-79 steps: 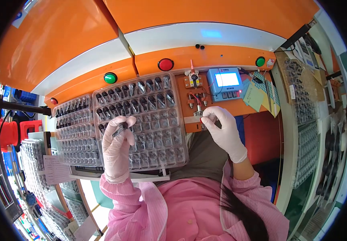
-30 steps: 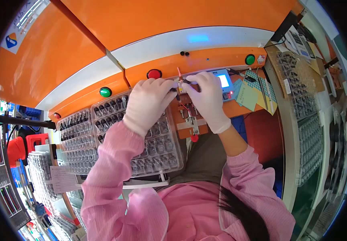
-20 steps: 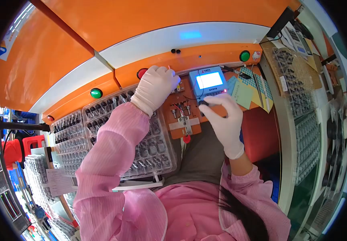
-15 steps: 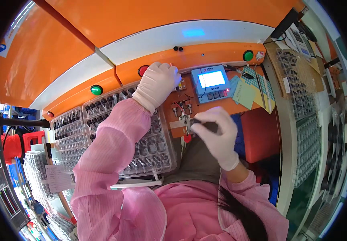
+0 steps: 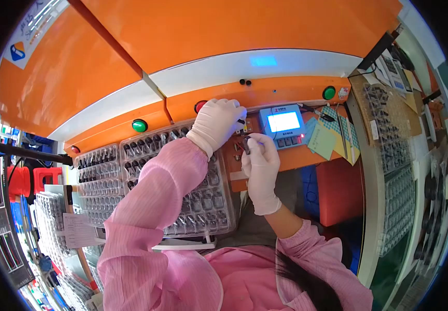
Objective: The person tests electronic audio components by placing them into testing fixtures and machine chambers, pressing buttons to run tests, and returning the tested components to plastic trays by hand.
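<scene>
My left hand (image 5: 216, 124), in a white glove, is closed at the small fixture behind the workbench's front area, next to the red button (image 5: 200, 106). A dark piece shows at its fingertips, and the palm hides the rest. Just right of it, my right hand (image 5: 262, 171) is closed in a pinch on a small black part (image 5: 246, 145). Both hands are close together but apart. The blue tester (image 5: 282, 126) with a lit screen stands right of them. Left of them lies a clear tray (image 5: 218, 220) with rows of black parts.
A second clear tray (image 5: 99, 186) lies farther left. Green buttons (image 5: 140, 125) sit on the orange panel. Sticky notes (image 5: 322, 142) and tweezers lie right of the tester. A red stool (image 5: 340, 192) is below the bench edge. More trays (image 5: 397, 207) stand at the far right.
Both hands came from apart to the fixture. My right hand then drew back toward the clamp with a black part and has now moved up beside my left hand, which stayed at the fixture.
</scene>
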Available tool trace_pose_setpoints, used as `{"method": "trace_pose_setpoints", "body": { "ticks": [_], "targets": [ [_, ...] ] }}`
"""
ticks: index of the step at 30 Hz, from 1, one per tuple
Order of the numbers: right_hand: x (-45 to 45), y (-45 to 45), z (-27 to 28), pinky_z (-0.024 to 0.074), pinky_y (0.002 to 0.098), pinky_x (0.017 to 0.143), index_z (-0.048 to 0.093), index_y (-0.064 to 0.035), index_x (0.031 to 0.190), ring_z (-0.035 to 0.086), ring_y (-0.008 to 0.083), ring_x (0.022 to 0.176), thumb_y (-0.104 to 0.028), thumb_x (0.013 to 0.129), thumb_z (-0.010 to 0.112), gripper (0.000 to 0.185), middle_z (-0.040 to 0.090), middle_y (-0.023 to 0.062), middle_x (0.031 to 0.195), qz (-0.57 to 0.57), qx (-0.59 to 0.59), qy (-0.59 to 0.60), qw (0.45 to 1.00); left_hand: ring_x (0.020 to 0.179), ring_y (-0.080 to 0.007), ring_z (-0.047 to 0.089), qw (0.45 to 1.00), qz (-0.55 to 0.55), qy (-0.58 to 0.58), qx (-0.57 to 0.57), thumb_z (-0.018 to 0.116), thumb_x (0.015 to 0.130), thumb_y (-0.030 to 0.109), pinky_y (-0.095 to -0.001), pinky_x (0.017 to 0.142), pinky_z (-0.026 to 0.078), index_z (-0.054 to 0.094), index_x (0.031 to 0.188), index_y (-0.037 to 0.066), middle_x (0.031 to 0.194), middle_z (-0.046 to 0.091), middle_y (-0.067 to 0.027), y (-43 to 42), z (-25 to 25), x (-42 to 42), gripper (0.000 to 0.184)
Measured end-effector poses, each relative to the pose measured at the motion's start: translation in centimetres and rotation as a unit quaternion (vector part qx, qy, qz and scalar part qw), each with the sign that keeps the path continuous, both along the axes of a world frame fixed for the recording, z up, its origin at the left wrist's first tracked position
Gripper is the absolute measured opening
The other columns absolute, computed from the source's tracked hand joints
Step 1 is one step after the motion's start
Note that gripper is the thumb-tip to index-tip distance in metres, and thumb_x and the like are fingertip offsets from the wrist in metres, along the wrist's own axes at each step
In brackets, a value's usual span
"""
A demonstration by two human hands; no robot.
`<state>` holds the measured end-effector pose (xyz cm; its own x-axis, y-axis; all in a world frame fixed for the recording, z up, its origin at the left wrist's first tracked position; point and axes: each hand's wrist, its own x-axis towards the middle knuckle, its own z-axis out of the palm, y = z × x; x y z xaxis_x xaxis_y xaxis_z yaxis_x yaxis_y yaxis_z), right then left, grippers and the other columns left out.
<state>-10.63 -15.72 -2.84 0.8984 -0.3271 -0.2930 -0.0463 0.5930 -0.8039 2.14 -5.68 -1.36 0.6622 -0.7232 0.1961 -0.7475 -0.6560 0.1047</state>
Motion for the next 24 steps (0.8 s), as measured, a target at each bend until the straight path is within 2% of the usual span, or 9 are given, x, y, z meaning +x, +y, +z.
{"method": "trace_pose_setpoints", "body": {
  "ticks": [1,4,8,17,24],
  "targets": [
    [0.4,0.0,0.0,0.0332,0.0166,0.044,0.057,-0.0070,0.102,0.047,0.0011,0.055,-0.011,0.092,0.061,0.012,0.052,-0.0052,0.071,0.004,-0.001,0.001,1.000,0.085,-0.0265,0.061,1.000,0.000,0.013,-0.010,0.067,0.078,0.025,-0.0398,0.077,0.048,0.064,0.083,0.013,0.086,0.062,-0.0055,0.1,-0.1,0.0,0.014],
    [0.4,0.2,-0.8,0.0246,0.0197,0.041,0.057,-0.0080,0.102,0.035,0.0028,0.046,-0.017,0.096,0.054,0.011,0.047,-0.0040,0.062,-0.025,-0.014,-0.003,1.000,0.087,-0.0270,0.061,0.999,0.006,0.041,-0.024,0.067,0.078,0.025,-0.0398,0.078,0.048,0.064,0.084,0.012,0.087,0.062,-0.0059,0.4,-0.7,-0.5,0.015],
    [0.5,0.2,-1.0,0.0211,0.0210,0.040,0.056,-0.0080,0.102,0.029,0.0037,0.044,-0.020,0.097,0.052,0.013,0.045,-0.0031,0.060,-0.030,-0.019,-0.005,0.999,0.088,-0.0271,0.061,0.999,0.013,0.041,-0.025,0.068,0.078,0.024,-0.0399,0.079,0.048,0.064,0.085,0.012,0.088,0.062,-0.0062,0.1,-0.5,-0.3,0.015],
    [0.7,-0.3,-1.2,0.0204,0.0223,0.041,0.053,-0.0063,0.102,0.026,0.0046,0.043,-0.021,0.099,0.048,0.016,0.040,-0.0034,0.057,-0.007,-0.009,-0.023,1.000,0.090,-0.0268,0.062,0.999,0.033,0.038,0.016,0.069,0.078,0.024,-0.0404,0.079,0.049,0.064,0.089,0.012,0.089,0.063,-0.0059,-0.3,-0.4,-0.2,0.016],
    [-2.1,-0.3,0.3,0.0232,0.0221,0.042,0.052,-0.0057,0.100,0.028,0.0045,0.042,-0.023,0.100,0.042,0.020,0.035,-0.0043,0.056,0.005,-0.044,-0.092,0.995,0.092,-0.0267,0.062,0.998,0.049,0.039,0.031,0.069,0.078,0.023,-0.0401,0.080,0.049,0.064,0.091,0.013,0.092,0.064,-0.0069,-0.5,-0.1,-0.4,0.018]
  ]
}}
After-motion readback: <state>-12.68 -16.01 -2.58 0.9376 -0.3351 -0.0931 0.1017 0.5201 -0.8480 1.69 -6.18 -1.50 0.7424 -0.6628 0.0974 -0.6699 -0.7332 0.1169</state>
